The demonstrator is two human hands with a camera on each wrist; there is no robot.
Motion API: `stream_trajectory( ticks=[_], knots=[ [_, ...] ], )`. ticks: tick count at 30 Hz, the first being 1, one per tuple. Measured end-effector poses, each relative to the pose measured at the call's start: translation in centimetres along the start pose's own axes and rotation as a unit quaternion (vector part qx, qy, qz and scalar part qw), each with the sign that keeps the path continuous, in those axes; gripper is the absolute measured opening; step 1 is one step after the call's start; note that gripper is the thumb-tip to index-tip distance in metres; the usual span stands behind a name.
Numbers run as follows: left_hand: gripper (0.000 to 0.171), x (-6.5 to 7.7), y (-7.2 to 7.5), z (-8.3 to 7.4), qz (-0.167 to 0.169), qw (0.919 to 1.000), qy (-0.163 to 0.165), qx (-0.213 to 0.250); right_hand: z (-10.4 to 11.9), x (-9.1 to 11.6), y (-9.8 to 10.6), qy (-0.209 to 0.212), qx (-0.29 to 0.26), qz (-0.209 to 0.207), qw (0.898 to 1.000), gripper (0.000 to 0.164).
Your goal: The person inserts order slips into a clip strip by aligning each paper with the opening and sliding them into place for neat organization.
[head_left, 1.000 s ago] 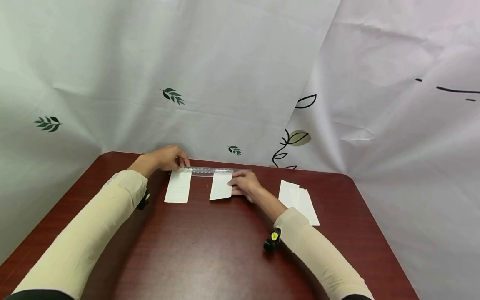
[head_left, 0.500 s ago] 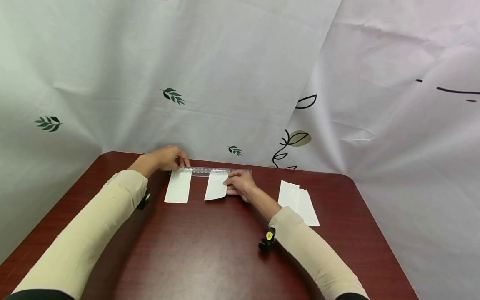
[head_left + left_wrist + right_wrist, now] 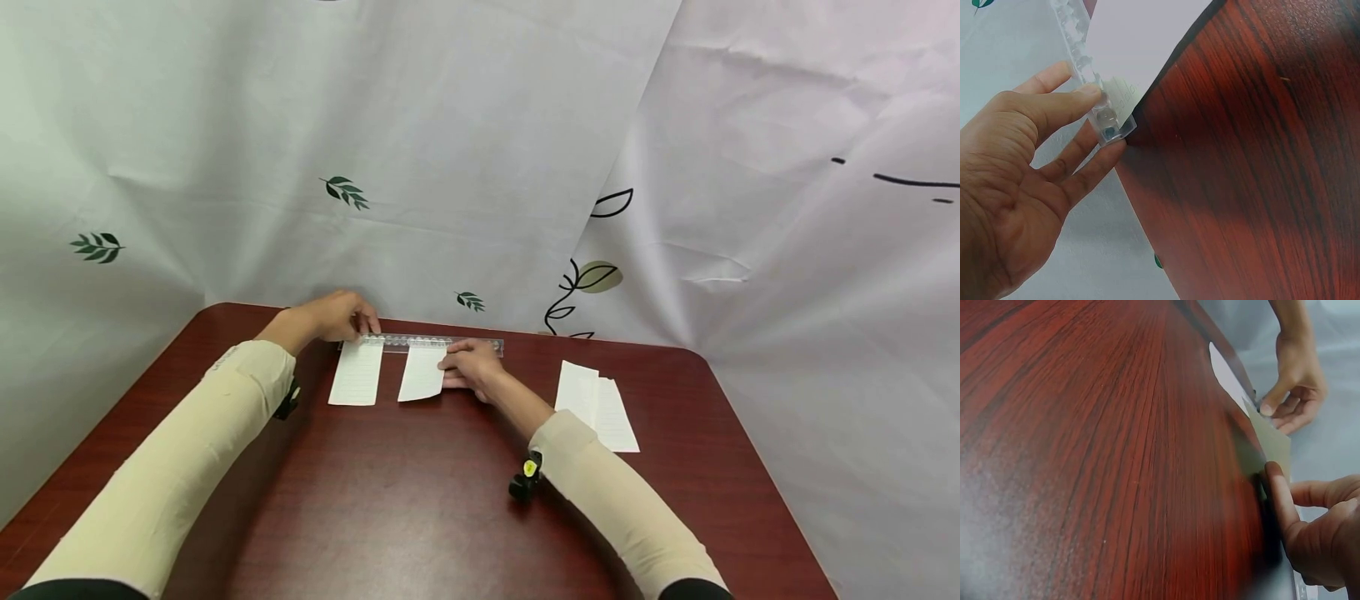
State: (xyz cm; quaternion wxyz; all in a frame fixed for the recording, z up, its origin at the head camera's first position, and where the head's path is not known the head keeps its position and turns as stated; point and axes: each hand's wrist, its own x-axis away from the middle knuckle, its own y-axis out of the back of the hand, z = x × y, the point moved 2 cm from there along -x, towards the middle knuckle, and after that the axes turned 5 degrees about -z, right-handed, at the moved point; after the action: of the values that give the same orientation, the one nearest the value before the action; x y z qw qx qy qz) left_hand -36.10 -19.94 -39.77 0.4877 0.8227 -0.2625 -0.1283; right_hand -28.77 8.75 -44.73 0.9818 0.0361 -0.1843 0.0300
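Note:
A clear plastic strip with a row of rounded bumps lies along the table's back edge. My left hand pinches its left end, thumb on top and fingers underneath, as the left wrist view shows. One white paper slip has its top edge at the strip beside that hand. To its right is a second paper slip, also with its top at the strip and its lower edge slightly raised. My right hand holds this second slip by its right edge between thumb and fingers; the fingertips are partly hidden by the paper.
Two more white paper slips overlap on the right of the table, partly behind my right forearm. The dark red wooden table has rounded back corners. A pale curtain with leaf prints hangs right behind it.
My right hand has slid left along the strip with the second slip, bringing it closer to the first one. The left hand and first slip stay in place.

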Motion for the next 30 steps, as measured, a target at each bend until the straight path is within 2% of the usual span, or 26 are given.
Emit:
stream_trajectory(
  ticks=[20, 30],
  knots=[
    [0.031, -0.1, 0.0, 0.2, -0.002, 0.9999, -0.012, -0.001, 0.5, -0.1, -1.8, -0.005, -0.010, 0.028, 1.000, 0.044],
    [0.030, -0.1, -0.1, 0.2, -0.004, 0.9999, -0.010, 0.000, 0.5, -0.1, -2.1, -0.003, 0.011, 0.017, 1.000, 0.037]
  ],
)
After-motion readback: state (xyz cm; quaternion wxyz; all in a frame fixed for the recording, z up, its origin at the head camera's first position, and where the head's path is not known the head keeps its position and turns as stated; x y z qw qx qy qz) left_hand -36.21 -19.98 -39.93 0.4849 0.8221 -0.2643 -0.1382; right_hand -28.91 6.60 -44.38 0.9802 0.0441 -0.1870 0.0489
